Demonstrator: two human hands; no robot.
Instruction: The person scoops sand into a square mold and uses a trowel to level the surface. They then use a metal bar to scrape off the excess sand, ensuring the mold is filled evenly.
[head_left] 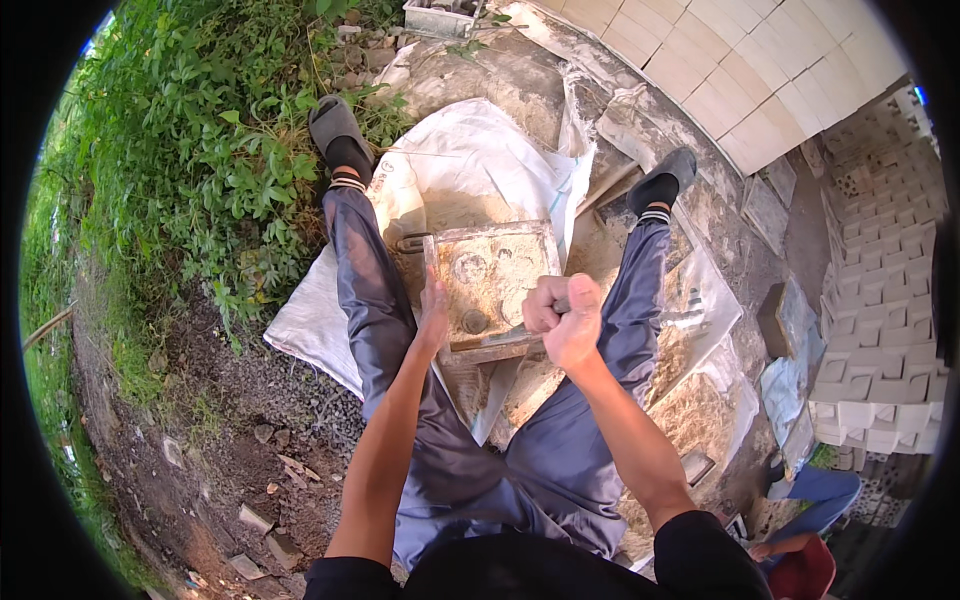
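Between my legs lies a square wooden-framed tray (545, 243), its inside filled with pale, sandy material that carries several round raised or pressed shapes. My left hand (433, 312) rests along the tray's left side, fingers stretched out and flat against the edge. Over the tray's right side, my right hand (565, 312) is closed in a fist with the thumb on top. Something seems to be in that fist, but the fingers hide most of it. A dark handle-like bar (411, 243) sticks out beside the tray's upper left corner.
White woven sacking (480, 135) is spread beneath the tray, with sandy powder (690, 425) on it at the right. Green plants (200, 150) grow at the left. Stacked pale blocks (880, 340) stand at the right, near another person's blue-trousered leg (820, 495). A grey basin (440, 18) sits far ahead.
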